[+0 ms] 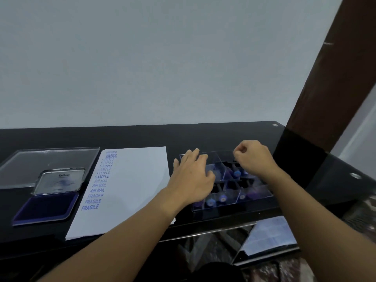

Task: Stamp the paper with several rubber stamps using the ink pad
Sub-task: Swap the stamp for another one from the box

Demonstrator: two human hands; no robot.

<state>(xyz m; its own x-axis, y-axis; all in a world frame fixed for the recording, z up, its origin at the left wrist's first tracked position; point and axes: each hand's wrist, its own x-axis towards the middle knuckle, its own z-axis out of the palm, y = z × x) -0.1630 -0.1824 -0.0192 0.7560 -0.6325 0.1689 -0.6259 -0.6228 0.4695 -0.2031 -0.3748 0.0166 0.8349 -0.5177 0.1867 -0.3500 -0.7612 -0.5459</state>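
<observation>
Lying nearest, at 8 o'clock on the black table (142, 137): ink pad (45, 206), open, dark violet pad facing up, its hinged lid (61, 181) raised behind it.

Paper (134, 180) just beside the ink pad at its 3 o'clock. White sheet, flat, a little skewed. One column of blue prints runs down its left margin; near to far they read FRAGILE three times, AIR MAIL three times, SAMPLE several times with some faint, AMENDED three times. The rest of the sheet is plain white.

Clear divided box (258, 195) at 3 o'clock of the paper. Stamps (222, 198) lie in its compartments, blue-violet knob ends toward the viewer.

Left hand (193, 176) rests on the box's left side, fingers straight and spread.

Right hand (254, 157) at its 2 o'clock, over the far right compartments, fingers curled, thumb to forefinger. Cannot tell whether it pinches anything.

Clear flat cover (48, 159) beyond the ink pad, at 10 o'clock.
</observation>
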